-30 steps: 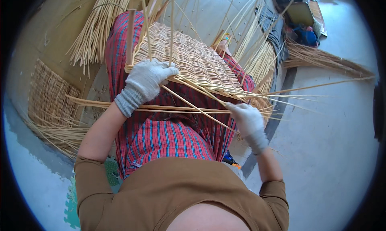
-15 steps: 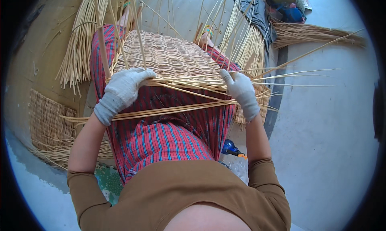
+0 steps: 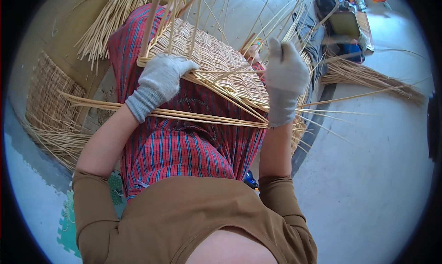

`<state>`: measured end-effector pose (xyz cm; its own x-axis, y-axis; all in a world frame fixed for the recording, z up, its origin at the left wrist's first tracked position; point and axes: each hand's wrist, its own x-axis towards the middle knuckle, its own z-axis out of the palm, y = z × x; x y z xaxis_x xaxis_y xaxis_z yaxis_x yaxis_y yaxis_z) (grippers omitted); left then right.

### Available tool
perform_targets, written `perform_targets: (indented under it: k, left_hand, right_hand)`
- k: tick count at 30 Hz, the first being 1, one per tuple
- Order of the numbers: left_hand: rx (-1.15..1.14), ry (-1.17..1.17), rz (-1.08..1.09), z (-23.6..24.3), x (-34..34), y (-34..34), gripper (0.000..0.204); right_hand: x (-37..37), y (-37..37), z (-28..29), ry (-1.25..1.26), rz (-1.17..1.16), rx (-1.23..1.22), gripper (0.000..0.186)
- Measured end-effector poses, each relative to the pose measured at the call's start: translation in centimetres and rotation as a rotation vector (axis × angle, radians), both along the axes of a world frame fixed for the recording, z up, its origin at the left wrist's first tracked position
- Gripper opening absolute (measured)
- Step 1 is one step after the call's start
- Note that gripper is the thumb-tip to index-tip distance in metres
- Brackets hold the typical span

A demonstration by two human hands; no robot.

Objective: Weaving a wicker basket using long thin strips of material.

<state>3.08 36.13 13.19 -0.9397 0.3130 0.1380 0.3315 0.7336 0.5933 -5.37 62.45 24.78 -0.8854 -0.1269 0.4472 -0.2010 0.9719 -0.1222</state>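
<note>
My left hand [image 3: 159, 80] in a pale knitted glove is closed on the near left edge of a pale woven cane panel [image 3: 214, 54] lying across my legs in red plaid cloth [image 3: 179, 149], with long upright rods and loose canes. My right hand [image 3: 285, 80], also gloved, is raised beside the panel's right end, fingers bent and slightly blurred; thin canes cross near it, and what it holds I cannot make out. Several long canes [image 3: 207, 117] run sideways below the panel.
A bundle of canes [image 3: 103, 31] lies at upper left, a woven piece [image 3: 53, 94] at left, a darker bundle [image 3: 368, 80] at right. Bags and items [image 3: 350, 27] sit at upper right. Green mat tiles [image 3: 69, 232] and a blue object [image 3: 251, 181] are on the floor.
My right hand has risen from the panel's near right edge to above its right end. My left hand still grips the edge, which has shifted upward in view since half a second ago.
</note>
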Motion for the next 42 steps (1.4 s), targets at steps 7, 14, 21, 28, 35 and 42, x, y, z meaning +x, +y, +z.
perform_targets:
  k: [7,14,21,28,35,42]
  left_hand:
    - [-0.055,0.301,0.013,-0.2,1.5,1.3,0.047]
    - [-0.172,0.413,0.043,0.5,2.3,5.4,0.049]
    - [-0.168,0.380,0.031,-1.6,1.2,6.1,0.049]
    - [-0.035,0.239,-0.059,-0.9,0.9,5.6,0.039]
    - [-0.002,0.130,-0.096,0.8,0.2,5.3,0.034]
    - [-0.039,0.040,-0.119,1.7,-0.2,5.1,0.035]
  right_hand:
    - [-7.1,-11.7,-1.9,-0.263,0.428,-0.303,0.018]
    - [-9.3,-8.0,-6.2,-0.364,0.508,-0.724,0.032]
    - [-0.6,6.4,0.1,-0.828,0.423,0.439,0.024]
    - [11.8,7.5,0.5,-0.384,0.282,0.209,0.013]
    - [14.8,4.9,-6.4,-1.161,-0.222,-1.465,0.063]
    - [14.1,5.4,-1.9,-0.846,-0.179,-1.308,0.047]
